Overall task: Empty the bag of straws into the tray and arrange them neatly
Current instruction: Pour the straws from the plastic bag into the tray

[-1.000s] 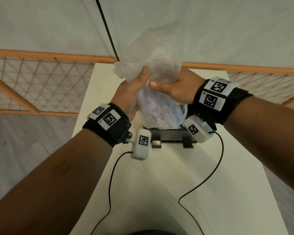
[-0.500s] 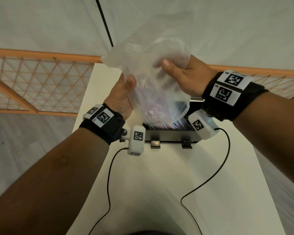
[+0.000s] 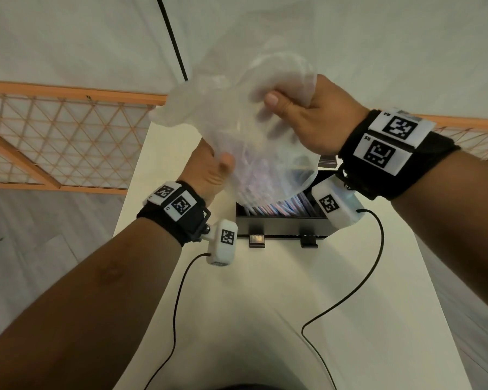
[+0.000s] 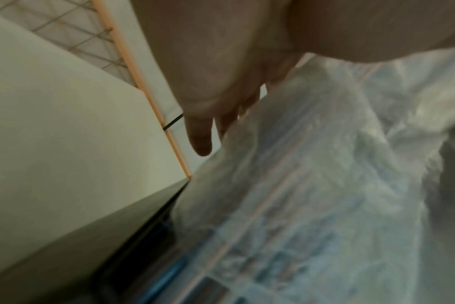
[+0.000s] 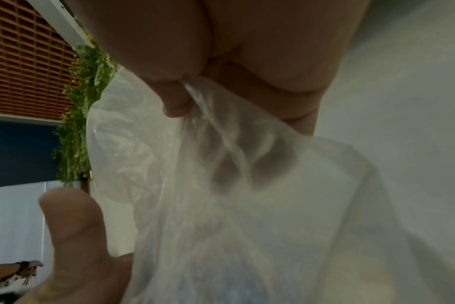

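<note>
A translucent plastic bag [image 3: 254,142] hangs upside down over a black tray [image 3: 282,225] on the table. My right hand [image 3: 302,119] grips the bag's upper part, fingers bunched in the film [image 5: 221,131]. My left hand [image 3: 212,170] holds the bag's left side lower down, thumb pressed on the plastic [image 4: 312,164]. Striped blue, pink and white straws [image 3: 282,206] lie in the tray below the bag's open mouth. More straws show faintly through the film, still inside the bag.
The narrow cream table [image 3: 265,305] runs away from me, with black wrist-camera cables [image 3: 347,299] trailing over it. An orange lattice fence [image 3: 62,142] stands on the left and beyond the table. Grey floor lies on both sides.
Both hands have raised the bag higher above the tray, the right hand most. Straws now show in the tray under the bag's mouth, where the full bag hid it before.
</note>
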Available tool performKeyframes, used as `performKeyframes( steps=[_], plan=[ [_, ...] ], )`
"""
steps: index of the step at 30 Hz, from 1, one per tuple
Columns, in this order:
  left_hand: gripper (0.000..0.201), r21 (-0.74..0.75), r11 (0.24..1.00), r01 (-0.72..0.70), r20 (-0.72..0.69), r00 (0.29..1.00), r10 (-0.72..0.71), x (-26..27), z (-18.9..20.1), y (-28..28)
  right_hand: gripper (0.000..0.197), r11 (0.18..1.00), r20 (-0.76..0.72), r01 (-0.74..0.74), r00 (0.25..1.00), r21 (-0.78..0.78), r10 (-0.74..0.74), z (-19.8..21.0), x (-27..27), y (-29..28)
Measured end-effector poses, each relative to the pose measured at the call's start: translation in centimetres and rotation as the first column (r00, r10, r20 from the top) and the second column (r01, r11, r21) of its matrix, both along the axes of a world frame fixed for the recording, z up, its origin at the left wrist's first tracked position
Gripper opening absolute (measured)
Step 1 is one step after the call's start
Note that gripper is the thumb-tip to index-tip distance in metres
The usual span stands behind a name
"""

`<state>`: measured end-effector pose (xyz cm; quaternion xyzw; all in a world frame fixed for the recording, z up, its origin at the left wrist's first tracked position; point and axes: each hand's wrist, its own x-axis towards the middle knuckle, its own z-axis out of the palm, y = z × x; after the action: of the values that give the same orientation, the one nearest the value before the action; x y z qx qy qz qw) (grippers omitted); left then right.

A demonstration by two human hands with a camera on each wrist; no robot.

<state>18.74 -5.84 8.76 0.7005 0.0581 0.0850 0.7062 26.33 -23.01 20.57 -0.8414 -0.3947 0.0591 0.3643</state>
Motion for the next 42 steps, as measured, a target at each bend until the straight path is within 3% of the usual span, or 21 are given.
performKeyframes(
  steps=[2,4,8,12,14,17,19,20,22,25,27,30,35,38,42],
  plan=[
    [0.131,-0.183,0.978,0.100,0.048,0.995,-0.093,-0.9,-0.5,0.1,0.031,1.000,-0.008,-0.003,1.000,0.019,0.004,0.5,0.0,0.0],
    [0.138,-0.272,0.953,0.134,0.112,0.988,-0.107,-1.8,-0.6,-0.3,0.031,0.999,-0.013,-0.014,1.000,0.039,0.015,0.9,-0.2,0.1],
    [0.126,-0.490,0.864,0.117,0.062,0.993,-0.099,-1.2,0.5,-1.4,0.032,0.998,0.017,-0.024,1.000,0.066,0.023,1.3,-0.8,0.5],
    [0.125,-0.537,0.841,0.058,0.015,0.998,-0.059,-1.5,0.0,-2.6,0.031,0.999,0.025,-0.045,0.999,0.011,0.045,1.2,-1.2,0.9],
    [0.124,-0.528,0.847,0.063,0.002,0.997,-0.074,-1.7,0.1,-3.1,0.031,0.999,0.033,-0.049,0.998,0.016,0.048,1.4,-1.4,0.9],
    [0.109,-0.402,0.916,-0.001,-0.093,0.995,-0.040,-2.0,-0.5,-3.1,0.031,0.998,0.054,-0.053,0.997,0.020,0.052,1.8,-1.8,0.9],
    [0.111,-0.163,0.985,-0.060,-0.216,0.976,0.024,-2.0,-1.5,-2.7,0.029,0.997,0.069,-0.070,0.995,-0.046,0.073,2.0,-1.9,1.0],
    [0.115,-0.062,0.998,-0.019,-0.235,0.972,0.004,-1.7,-2.6,-2.3,0.028,0.993,0.080,-0.075,0.993,-0.086,0.082,2.0,-2.0,1.0],
    [0.120,0.015,0.999,0.035,-0.200,0.979,-0.031,-1.9,-3.1,-1.8,0.028,0.994,0.079,-0.066,0.994,-0.089,0.073,2.2,-1.9,0.9],
    [0.143,-0.250,0.966,-0.071,-0.180,0.983,0.025,-1.9,-2.8,-1.6,0.029,0.999,0.030,-0.021,0.999,0.029,0.020,2.7,-1.9,0.6],
    [0.138,-0.363,0.931,-0.036,-0.077,0.997,0.009,-2.2,-1.7,-1.8,0.030,0.998,0.014,-0.011,1.000,0.060,0.010,2.8,-2.0,0.6],
    [0.145,-0.496,0.868,0.003,-0.059,0.998,-0.037,-2.6,-0.5,-1.8,0.032,0.996,0.010,-0.019,1.000,0.086,0.019,2.9,-2.1,0.6],
    [0.118,-0.601,0.797,-0.063,-0.141,0.990,-0.028,-2.8,-0.3,-1.7,0.032,0.994,0.005,0.006,1.000,0.111,-0.007,3.2,-2.3,0.7],
    [0.115,-0.709,0.700,-0.087,-0.151,0.988,-0.031,-2.7,-0.3,-1.5,0.031,0.995,0.022,-0.013,1.000,0.095,0.011,3.2,-2.6,0.8],
    [0.112,-0.748,0.648,-0.143,-0.186,0.982,0.001,-2.4,0.1,-1.6,0.031,0.995,0.020,0.003,1.000,0.102,-0.005,3.3,-2.7,0.7]
  ],
)
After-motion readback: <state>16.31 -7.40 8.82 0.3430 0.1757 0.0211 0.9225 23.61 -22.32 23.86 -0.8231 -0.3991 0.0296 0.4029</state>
